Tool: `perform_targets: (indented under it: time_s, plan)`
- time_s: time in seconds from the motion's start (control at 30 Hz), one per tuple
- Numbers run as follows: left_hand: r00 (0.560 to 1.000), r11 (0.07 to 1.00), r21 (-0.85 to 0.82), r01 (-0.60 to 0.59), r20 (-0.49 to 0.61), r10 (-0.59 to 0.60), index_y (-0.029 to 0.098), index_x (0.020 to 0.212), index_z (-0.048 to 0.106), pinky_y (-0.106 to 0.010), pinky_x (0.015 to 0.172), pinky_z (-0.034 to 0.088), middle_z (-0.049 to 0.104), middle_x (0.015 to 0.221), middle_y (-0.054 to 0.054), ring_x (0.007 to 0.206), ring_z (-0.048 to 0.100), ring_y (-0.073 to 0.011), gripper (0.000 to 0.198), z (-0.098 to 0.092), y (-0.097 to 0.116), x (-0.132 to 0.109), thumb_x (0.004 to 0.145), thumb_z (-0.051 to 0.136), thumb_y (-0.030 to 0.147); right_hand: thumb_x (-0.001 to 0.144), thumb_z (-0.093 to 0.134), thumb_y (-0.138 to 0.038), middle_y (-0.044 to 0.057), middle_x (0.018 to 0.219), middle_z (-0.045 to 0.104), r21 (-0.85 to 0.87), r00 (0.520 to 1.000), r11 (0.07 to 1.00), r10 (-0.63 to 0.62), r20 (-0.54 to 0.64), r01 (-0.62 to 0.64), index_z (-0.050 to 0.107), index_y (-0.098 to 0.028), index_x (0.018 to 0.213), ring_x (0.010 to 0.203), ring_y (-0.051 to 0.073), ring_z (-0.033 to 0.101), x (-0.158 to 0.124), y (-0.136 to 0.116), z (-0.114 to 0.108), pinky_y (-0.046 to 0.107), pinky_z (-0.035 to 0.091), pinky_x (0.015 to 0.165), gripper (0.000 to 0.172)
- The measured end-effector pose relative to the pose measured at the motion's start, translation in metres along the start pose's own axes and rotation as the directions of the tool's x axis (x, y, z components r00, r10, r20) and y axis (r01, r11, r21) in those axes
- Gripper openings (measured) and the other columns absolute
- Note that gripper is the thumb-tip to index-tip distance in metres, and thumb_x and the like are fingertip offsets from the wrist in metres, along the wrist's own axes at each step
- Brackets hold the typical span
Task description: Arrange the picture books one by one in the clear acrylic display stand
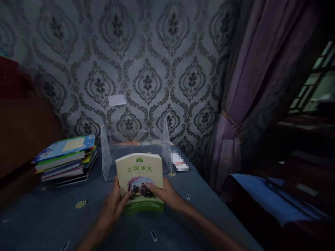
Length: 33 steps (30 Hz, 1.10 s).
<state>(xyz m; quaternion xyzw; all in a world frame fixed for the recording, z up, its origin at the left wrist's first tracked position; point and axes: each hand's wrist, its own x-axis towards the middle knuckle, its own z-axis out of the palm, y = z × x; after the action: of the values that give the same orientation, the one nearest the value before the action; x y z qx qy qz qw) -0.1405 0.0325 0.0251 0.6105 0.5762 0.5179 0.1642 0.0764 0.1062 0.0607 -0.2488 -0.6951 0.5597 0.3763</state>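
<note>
A cream and green paperback book [140, 170] with Chinese characters on its cover is held in front of me, cover up, just before a clear acrylic book stand [136, 148]. My left hand [115, 204] grips its lower left edge, thumb on the cover. My right hand [163, 193] holds the lower right side, fingers lying across the cover picture. Both hands are closed on the book above the blue patterned tablecloth [65, 216].
A stack of several colourful books [65, 158] lies at the left on the table. A small printed card [179, 162] sits right of the stand. Patterned wallpaper [146, 69] is behind, a purple curtain [243, 104] at right, and a blue cloth [269, 198] lower right.
</note>
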Motion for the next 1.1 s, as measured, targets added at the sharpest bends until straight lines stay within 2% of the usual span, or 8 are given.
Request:
perform_targets:
  time_s: [0.1, 0.2, 0.27, 0.4, 0.53, 0.8, 0.97, 1.1]
  plan:
    - [0.994, 0.998, -0.067, -0.004, 0.111, 0.011, 0.018, 0.148, 0.037, -0.037, 0.091, 0.054, 0.066, 0.126, -0.013, 0.112, 0.063, -0.0312, 0.069, -0.011, 0.009, 0.011, 0.088, 0.059, 0.043, 0.08, 0.07, -0.056, 0.011, 0.115, 0.074, -0.088, 0.997, 0.996, 0.019, 0.071, -0.013, 0.07, -0.017, 0.117, 0.106, 0.031, 0.067, 0.003, -0.013, -0.013, 0.047, 0.055, 0.091, 0.054]
    - [0.965, 0.987, -0.161, 0.017, 0.262, 0.026, 0.022, 0.139, 0.048, -0.032, 0.082, 0.055, 0.071, 0.117, -0.01, 0.103, 0.067, -0.0294, 0.059, -0.025, 0.019, 0.025, 0.087, 0.062, 0.044, 0.082, 0.068, -0.052, 0.01, 0.118, 0.072, -0.156, 0.989, 0.987, -0.009, 0.148, 0.033, 0.069, -0.018, 0.118, 0.108, 0.031, 0.066, 0.008, -0.028, -0.029, 0.046, 0.054, 0.092, 0.05]
    - [0.953, 0.979, -0.2, 0.029, 0.302, 0.034, 0.023, 0.133, 0.054, -0.03, 0.073, 0.055, 0.073, 0.108, -0.008, 0.092, 0.069, -0.0282, 0.054, -0.03, 0.023, 0.031, 0.085, 0.065, 0.043, 0.084, 0.067, -0.051, 0.01, 0.117, 0.072, -0.171, 0.982, 0.982, -0.045, 0.183, 0.076, 0.069, -0.018, 0.117, 0.105, 0.03, 0.066, 0.013, -0.033, -0.037, 0.046, 0.052, 0.093, 0.046]
    - [0.966, 0.983, -0.181, 0.001, 0.253, 0.046, 0.023, 0.112, 0.062, -0.028, 0.065, 0.052, 0.074, 0.089, -0.005, 0.08, 0.069, -0.0267, 0.035, -0.027, 0.025, 0.039, 0.081, 0.069, 0.037, 0.087, 0.064, -0.049, 0.009, 0.108, 0.072, -0.265, 0.979, 0.948, -0.142, 0.149, 0.178, 0.069, -0.019, 0.116, 0.095, 0.028, 0.066, 0.022, -0.027, -0.044, 0.041, 0.053, 0.085, 0.042]
    - [0.973, 0.995, -0.104, -0.007, 0.229, 0.031, 0.022, 0.096, 0.059, -0.026, 0.06, 0.047, 0.07, 0.077, -0.002, 0.072, 0.067, -0.0242, 0.022, -0.021, 0.024, 0.042, 0.081, 0.066, 0.037, 0.089, 0.06, -0.048, 0.007, 0.091, 0.071, -0.369, 0.986, 0.914, -0.159, 0.055, 0.168, 0.069, -0.018, 0.112, 0.079, 0.025, 0.063, 0.025, -0.009, -0.044, 0.033, 0.05, 0.069, 0.04]
    - [0.959, 0.961, -0.235, 0.147, 0.273, -0.08, 0.02, 0.099, 0.058, -0.022, 0.04, 0.045, 0.067, 0.074, -0.001, 0.056, 0.061, -0.0181, 0.037, -0.017, 0.013, 0.035, 0.077, 0.072, 0.046, 0.093, 0.054, -0.045, 0.008, 0.1, 0.07, -0.387, 0.976, 0.902, -0.217, -0.028, 0.19, 0.064, -0.017, 0.12, 0.089, 0.025, 0.061, 0.019, -0.003, -0.03, 0.034, 0.048, 0.078, 0.04]
    - [0.954, 0.966, -0.223, 0.134, 0.293, -0.065, 0.019, 0.097, 0.056, -0.022, 0.038, 0.047, 0.064, 0.066, 0.0, 0.05, 0.059, -0.0164, 0.04, -0.014, 0.0, 0.037, 0.08, 0.067, 0.053, 0.093, 0.054, -0.044, 0.006, 0.097, 0.069, -0.394, 0.972, 0.898, -0.23, -0.045, 0.194, 0.063, -0.019, 0.118, 0.091, 0.024, 0.061, 0.016, -0.004, -0.029, 0.032, 0.047, 0.077, 0.036]
    - [0.957, 0.976, -0.18, 0.126, 0.281, -0.071, 0.019, 0.097, 0.057, -0.022, 0.038, 0.047, 0.062, 0.063, 0.001, 0.047, 0.058, -0.0158, 0.04, -0.013, 0.001, 0.036, 0.08, 0.067, 0.054, 0.094, 0.054, -0.044, 0.006, 0.097, 0.069, -0.414, 0.969, 0.889, -0.24, -0.054, 0.197, 0.062, -0.019, 0.115, 0.086, 0.023, 0.062, 0.017, 0.003, -0.031, 0.031, 0.046, 0.074, 0.034]
